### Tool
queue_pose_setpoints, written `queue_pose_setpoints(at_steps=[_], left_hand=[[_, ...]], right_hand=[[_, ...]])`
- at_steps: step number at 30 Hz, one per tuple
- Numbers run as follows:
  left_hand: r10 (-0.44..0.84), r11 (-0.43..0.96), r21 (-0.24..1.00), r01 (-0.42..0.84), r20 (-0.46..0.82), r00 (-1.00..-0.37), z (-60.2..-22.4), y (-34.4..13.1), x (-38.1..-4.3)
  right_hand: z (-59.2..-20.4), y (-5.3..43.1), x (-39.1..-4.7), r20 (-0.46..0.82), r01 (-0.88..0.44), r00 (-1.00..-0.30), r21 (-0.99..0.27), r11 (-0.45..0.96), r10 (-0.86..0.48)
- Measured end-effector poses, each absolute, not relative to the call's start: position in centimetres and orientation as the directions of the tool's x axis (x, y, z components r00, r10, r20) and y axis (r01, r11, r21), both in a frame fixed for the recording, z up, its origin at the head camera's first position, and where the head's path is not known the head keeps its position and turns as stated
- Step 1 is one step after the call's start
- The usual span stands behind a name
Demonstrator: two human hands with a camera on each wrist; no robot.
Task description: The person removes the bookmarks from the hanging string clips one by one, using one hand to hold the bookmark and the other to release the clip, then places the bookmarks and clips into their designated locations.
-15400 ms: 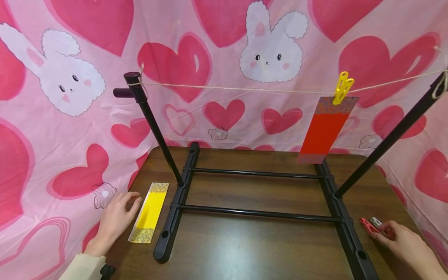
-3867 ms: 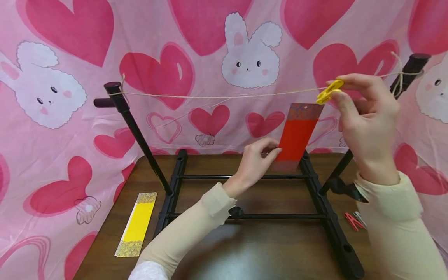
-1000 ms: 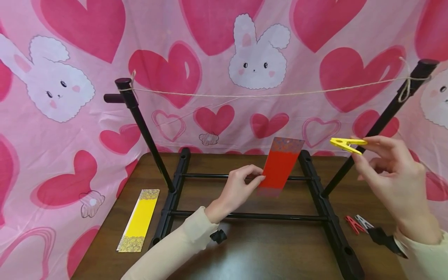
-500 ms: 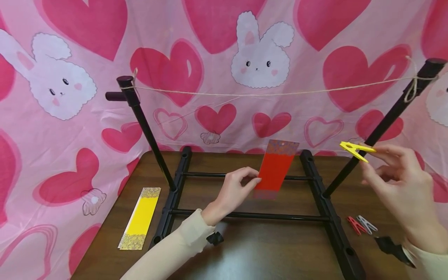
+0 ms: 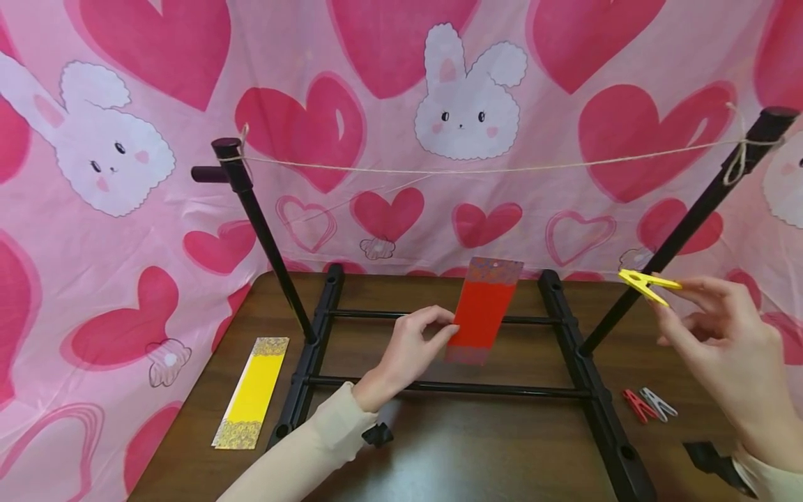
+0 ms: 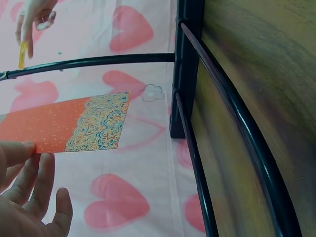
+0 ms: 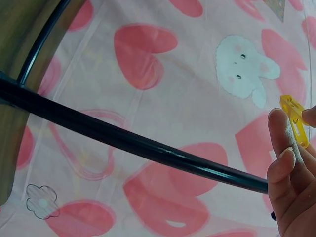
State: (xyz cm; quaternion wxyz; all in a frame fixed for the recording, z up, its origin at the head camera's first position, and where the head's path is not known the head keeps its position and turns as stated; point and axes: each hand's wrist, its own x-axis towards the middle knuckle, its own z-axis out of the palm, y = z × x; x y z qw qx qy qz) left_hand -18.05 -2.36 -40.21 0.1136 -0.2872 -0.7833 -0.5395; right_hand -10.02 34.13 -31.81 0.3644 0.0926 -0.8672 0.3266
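My left hand pinches a red card by its left edge, between thumb and fingers. The card has patterned bands at both ends and a small hole near the top; it is held above the black frame, below the string. In the left wrist view one patterned end of the card shows up close. Off to the right, my right hand pinches a yellow clothespin by its handle ends, beside the right post. The right wrist view shows that clothespin at the fingertips.
The string runs between the left post and right post of the black frame. A yellow card lies left of the frame on the brown table. Red and grey clothespins lie to its right.
Earlier the red card hung on the string from the yellow clothespin. The clothespin came off in my right hand; my left hand took the card and brought it down and left.
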Motion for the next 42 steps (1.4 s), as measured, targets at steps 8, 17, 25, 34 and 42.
queue_pose_setpoints(at_steps=[8,17,25,34,42], left_hand=[[0.323,0.256,0.801,0.542,0.457,-0.829,-40.6,-2.9,-17.7],[0.309,0.274,0.82,0.503,0.421,-0.853,-41.7,-4.0,-17.5],[0.304,0.28,0.834,0.475,0.393,-0.868,-42.2,-4.6,-17.2],[0.298,0.302,0.834,0.462,0.378,-0.876,-42.7,-5.2,-16.9],[0.289,0.299,0.837,0.458,0.378,-0.88,-43.0,-5.9,-16.7]], right_hand=[[-32.5,34.6,-9.7,0.645,-0.313,-0.753,-0.524,0.792,0.129],[-33.5,35.5,-9.3,0.627,-0.291,-0.766,-0.533,0.794,0.14],[-34.4,36.0,-9.3,0.614,-0.274,-0.774,-0.543,0.794,0.153],[-35.5,36.8,-9.2,0.595,-0.245,-0.787,-0.545,0.802,0.164],[-36.4,37.1,-9.3,0.556,-0.202,-0.817,-0.524,0.827,0.153]])
